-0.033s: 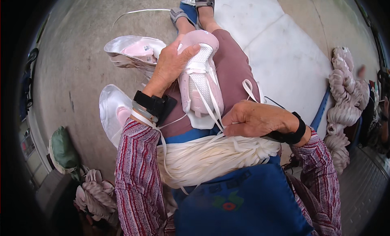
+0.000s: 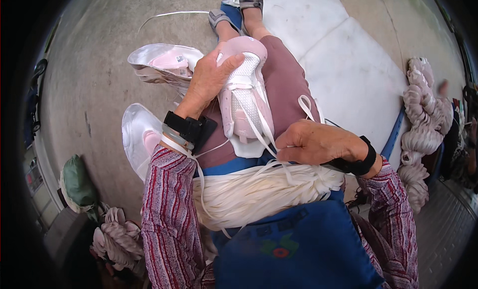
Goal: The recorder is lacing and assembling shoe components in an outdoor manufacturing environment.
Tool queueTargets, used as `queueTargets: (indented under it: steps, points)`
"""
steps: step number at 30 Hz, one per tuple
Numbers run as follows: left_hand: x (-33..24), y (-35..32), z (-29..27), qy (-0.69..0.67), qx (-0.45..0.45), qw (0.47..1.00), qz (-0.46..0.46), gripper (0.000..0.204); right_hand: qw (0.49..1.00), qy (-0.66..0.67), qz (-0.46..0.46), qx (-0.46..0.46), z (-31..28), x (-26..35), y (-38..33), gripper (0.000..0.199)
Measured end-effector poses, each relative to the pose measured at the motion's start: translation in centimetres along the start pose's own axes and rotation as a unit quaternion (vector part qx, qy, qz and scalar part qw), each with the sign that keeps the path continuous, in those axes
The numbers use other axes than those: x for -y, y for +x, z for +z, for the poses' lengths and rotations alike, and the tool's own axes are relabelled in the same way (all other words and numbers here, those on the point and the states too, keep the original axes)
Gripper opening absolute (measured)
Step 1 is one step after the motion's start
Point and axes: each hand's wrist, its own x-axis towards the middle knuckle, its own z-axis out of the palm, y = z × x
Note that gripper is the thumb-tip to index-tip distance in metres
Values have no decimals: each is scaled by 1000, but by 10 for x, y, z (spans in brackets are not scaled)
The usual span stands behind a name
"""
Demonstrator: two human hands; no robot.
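A pink and white shoe upper (image 2: 249,110) lies over my thighs, its mesh side up. My left hand (image 2: 209,77) grips its far rounded end, the thumb pressed on top. White shoelace strands (image 2: 256,122) run from the upper toward my right hand (image 2: 311,142). That hand is closed in a pinch on a lace, just right of the upper's near end; the fingertips partly hide it. Across my lap, below both hands, lies a thick bundle of cream laces (image 2: 249,197).
Two more white and pink uppers, one farther (image 2: 167,62) and one nearer (image 2: 142,137), lie at the left. Stacked uppers (image 2: 423,110) stand at the right beside a white slab (image 2: 348,55). A green sack (image 2: 79,184) and another bunch of uppers (image 2: 118,239) are at lower left.
My right hand has shifted very slightly right and up, and the lace below its fingertips lies differently. My left hand and the upper have barely moved.
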Motion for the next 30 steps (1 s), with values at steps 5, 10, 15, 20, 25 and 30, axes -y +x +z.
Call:
queueTargets:
  steps: [5, 10, 15, 20, 25, 30]
  points:
    - [1, -2, -2, -38, -16, 998, -47, 56, 986, -71, -20, -147, -1, -22, 3, 16]
    - [2, -2, 0, -38, -5, 999, -22, 56, 904, -116, -50, -408, -3, -8, 39, 17]
    - [-2, -5, 1, -53, -10, 999, 2, 58, 874, -185, -51, -447, -1, -12, 66, 16]
    - [0, -8, -1, -95, 8, 995, -15, 59, 874, -156, -62, -455, -1, -10, 73, 14]
    - [0, -6, -1, -70, 9, 997, -15, 59, 866, -182, -54, -463, -2, -6, 76, 13]
    - [2, -5, -4, -49, 9, 999, -15, 59, 856, -166, -127, -473, -3, -8, 74, 11]
